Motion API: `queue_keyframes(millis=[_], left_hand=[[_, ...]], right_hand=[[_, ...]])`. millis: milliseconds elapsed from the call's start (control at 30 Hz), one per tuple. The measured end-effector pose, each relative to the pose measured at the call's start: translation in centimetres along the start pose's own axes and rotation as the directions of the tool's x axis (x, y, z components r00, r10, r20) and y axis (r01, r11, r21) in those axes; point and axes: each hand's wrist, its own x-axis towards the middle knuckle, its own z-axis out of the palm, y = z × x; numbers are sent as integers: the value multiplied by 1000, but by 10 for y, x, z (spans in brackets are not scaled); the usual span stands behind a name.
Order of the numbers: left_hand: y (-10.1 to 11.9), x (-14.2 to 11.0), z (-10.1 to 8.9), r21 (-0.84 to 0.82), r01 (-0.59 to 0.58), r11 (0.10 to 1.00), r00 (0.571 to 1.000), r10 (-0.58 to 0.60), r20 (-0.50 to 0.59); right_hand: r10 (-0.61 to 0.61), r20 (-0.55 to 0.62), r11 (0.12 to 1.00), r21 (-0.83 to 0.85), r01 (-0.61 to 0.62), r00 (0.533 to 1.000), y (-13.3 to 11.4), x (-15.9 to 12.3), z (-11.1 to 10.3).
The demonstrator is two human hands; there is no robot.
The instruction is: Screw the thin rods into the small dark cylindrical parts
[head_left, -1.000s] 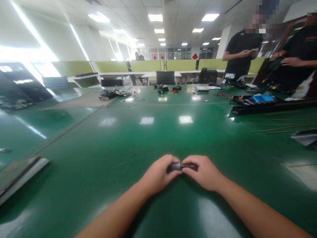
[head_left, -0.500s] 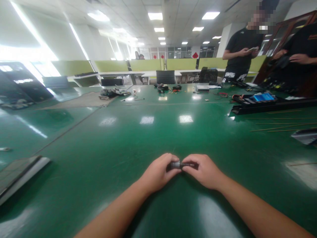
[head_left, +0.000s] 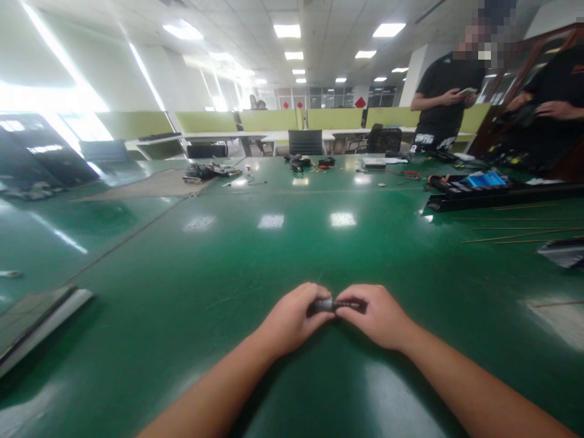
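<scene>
Left hand [head_left: 292, 319]: cylinder [head_left: 323, 305] — black trough [head_left: 460, 202] (loaded)

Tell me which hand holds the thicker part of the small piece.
The left hand: it grips the wide grey cylinder, whereas the right hand pinches the thin dark shaft.

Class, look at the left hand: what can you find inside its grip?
The left hand holds a small grey cylinder, in line with a thin dark rod in the right hand. The cylinder's left end is covered, so its shape cannot be seen.
</scene>
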Motion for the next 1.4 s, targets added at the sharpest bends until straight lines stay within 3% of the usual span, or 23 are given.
queue_keyframes(millis=[733, 1400], left_hand=[[-1, -2, 0, 15, -36, 999, 999, 36, -26], [3, -1, -2, 10, 22, 1000, 999, -22, -27]], right_hand=[[5, 10, 1000, 7, -5, 1000, -1, 1, -2], [37, -1, 999, 14, -37, 999, -1, -1, -1]])
